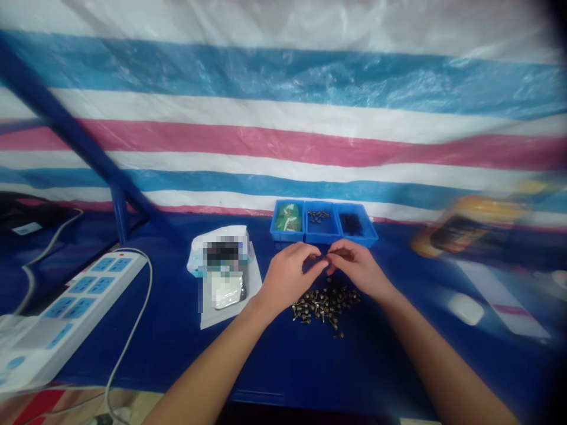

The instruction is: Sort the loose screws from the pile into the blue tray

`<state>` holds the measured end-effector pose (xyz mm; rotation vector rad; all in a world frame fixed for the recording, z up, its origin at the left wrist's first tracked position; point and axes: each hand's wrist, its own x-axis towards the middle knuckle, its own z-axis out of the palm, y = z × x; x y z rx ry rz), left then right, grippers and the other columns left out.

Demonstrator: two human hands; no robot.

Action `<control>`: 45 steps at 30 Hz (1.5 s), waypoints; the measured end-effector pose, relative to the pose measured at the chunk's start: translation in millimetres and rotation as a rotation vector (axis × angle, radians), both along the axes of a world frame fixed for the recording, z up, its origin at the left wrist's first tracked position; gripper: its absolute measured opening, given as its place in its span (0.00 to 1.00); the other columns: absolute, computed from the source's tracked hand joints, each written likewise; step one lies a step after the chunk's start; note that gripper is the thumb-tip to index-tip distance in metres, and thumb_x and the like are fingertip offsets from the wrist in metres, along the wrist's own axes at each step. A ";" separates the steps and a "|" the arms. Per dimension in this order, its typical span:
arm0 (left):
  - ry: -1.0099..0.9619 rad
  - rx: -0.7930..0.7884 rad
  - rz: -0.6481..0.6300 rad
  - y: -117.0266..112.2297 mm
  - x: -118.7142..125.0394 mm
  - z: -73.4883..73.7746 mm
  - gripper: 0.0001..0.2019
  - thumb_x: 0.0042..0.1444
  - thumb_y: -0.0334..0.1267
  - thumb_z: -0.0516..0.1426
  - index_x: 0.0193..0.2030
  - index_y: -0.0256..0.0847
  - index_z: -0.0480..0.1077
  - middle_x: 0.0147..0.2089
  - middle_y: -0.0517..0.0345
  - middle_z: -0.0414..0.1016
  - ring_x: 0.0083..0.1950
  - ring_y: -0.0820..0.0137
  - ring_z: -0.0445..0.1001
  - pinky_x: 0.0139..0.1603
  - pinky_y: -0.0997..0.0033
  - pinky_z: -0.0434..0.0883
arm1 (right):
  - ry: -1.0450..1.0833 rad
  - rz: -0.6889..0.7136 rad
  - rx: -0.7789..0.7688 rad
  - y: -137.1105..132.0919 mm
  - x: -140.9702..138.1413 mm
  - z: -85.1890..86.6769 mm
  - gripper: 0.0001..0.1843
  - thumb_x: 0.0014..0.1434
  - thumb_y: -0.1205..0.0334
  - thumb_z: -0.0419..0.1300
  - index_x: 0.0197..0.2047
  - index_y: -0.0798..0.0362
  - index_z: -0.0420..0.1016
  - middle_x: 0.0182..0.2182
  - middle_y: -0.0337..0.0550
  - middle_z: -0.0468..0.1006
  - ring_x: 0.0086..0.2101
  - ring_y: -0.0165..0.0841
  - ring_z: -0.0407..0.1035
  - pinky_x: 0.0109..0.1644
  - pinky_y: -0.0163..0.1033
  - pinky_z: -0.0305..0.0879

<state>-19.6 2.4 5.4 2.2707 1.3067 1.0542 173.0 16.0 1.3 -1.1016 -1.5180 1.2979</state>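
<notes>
Both my hands meet over a blue table [283,360]. My left hand [290,274] has its fingers curled and pinched toward the right one. My right hand [357,265] is pinched too, fingertips touching the left hand's at about the middle. What sits between the fingertips is too small to make out. Just below the hands lies a pile of small dark brassy screws or pins [325,304]. Behind the hands stand three small blue bins [323,222] side by side, holding greenish bits, a few screws and dark parts.
A white power strip [73,307] with its cable lies at the left. A white paper and bag [224,274] rest left of the hands. A blurred yellow tool [469,227] and a white mouse-like object [465,308] are on the right. A striped plastic sheet hangs behind.
</notes>
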 end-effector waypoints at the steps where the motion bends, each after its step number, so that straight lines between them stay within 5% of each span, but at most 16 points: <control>1: 0.020 -0.002 -0.012 -0.5 0.2 -0.1 0.07 0.61 0.43 0.59 0.42 0.44 0.73 0.40 0.58 0.77 0.42 0.67 0.74 0.41 0.67 0.70 | 0.003 0.000 -0.011 -0.6 -0.6 0.6 0.12 0.58 0.53 0.64 0.35 0.52 0.70 0.25 0.37 0.76 0.26 0.31 0.72 0.36 0.38 0.68; 5: 0.067 -0.002 -0.039 -0.6 -0.4 0.9 0.08 0.61 0.44 0.59 0.42 0.44 0.73 0.42 0.57 0.77 0.44 0.65 0.74 0.45 0.65 0.71 | -0.022 0.037 0.010 -3.8 -4.2 2.8 0.17 0.60 0.49 0.61 0.28 0.52 0.68 0.22 0.36 0.72 0.25 0.29 0.66 0.33 0.35 0.63; 10: 0.084 -0.003 -0.068 0.7 -1.1 0.8 0.08 0.66 0.40 0.54 0.39 0.44 0.74 0.40 0.59 0.77 0.44 0.68 0.74 0.45 0.66 0.70 | -0.042 0.106 0.027 -6.0 -5.9 3.0 0.18 0.63 0.46 0.59 0.31 0.52 0.70 0.24 0.36 0.70 0.26 0.29 0.64 0.33 0.35 0.61; 21: 0.053 -0.014 -0.064 -1.4 0.9 0.8 0.11 0.66 0.44 0.54 0.40 0.43 0.75 0.39 0.56 0.77 0.42 0.67 0.74 0.43 0.67 0.70 | -0.160 0.057 0.058 -0.8 -2.0 -0.5 0.27 0.65 0.41 0.52 0.23 0.52 0.67 0.22 0.38 0.69 0.26 0.31 0.62 0.36 0.37 0.59; 33: 0.081 -0.042 -0.049 -5.0 3.4 3.0 0.11 0.65 0.43 0.53 0.38 0.42 0.74 0.37 0.58 0.74 0.36 0.71 0.72 0.38 0.69 0.69 | 0.277 -0.419 -0.113 23.7 30.0 -8.5 0.26 0.54 0.42 0.65 0.21 0.52 0.61 0.17 0.34 0.60 0.19 0.26 0.56 0.22 0.35 0.52; 45: 0.207 -0.050 -0.086 -4.3 2.2 0.8 0.09 0.65 0.41 0.53 0.40 0.43 0.73 0.37 0.57 0.74 0.37 0.69 0.73 0.38 0.68 0.69 | 0.267 -0.537 -0.191 27.3 36.4 -9.5 0.24 0.48 0.44 0.69 0.25 0.52 0.64 0.17 0.33 0.62 0.17 0.23 0.52 0.16 0.31 0.41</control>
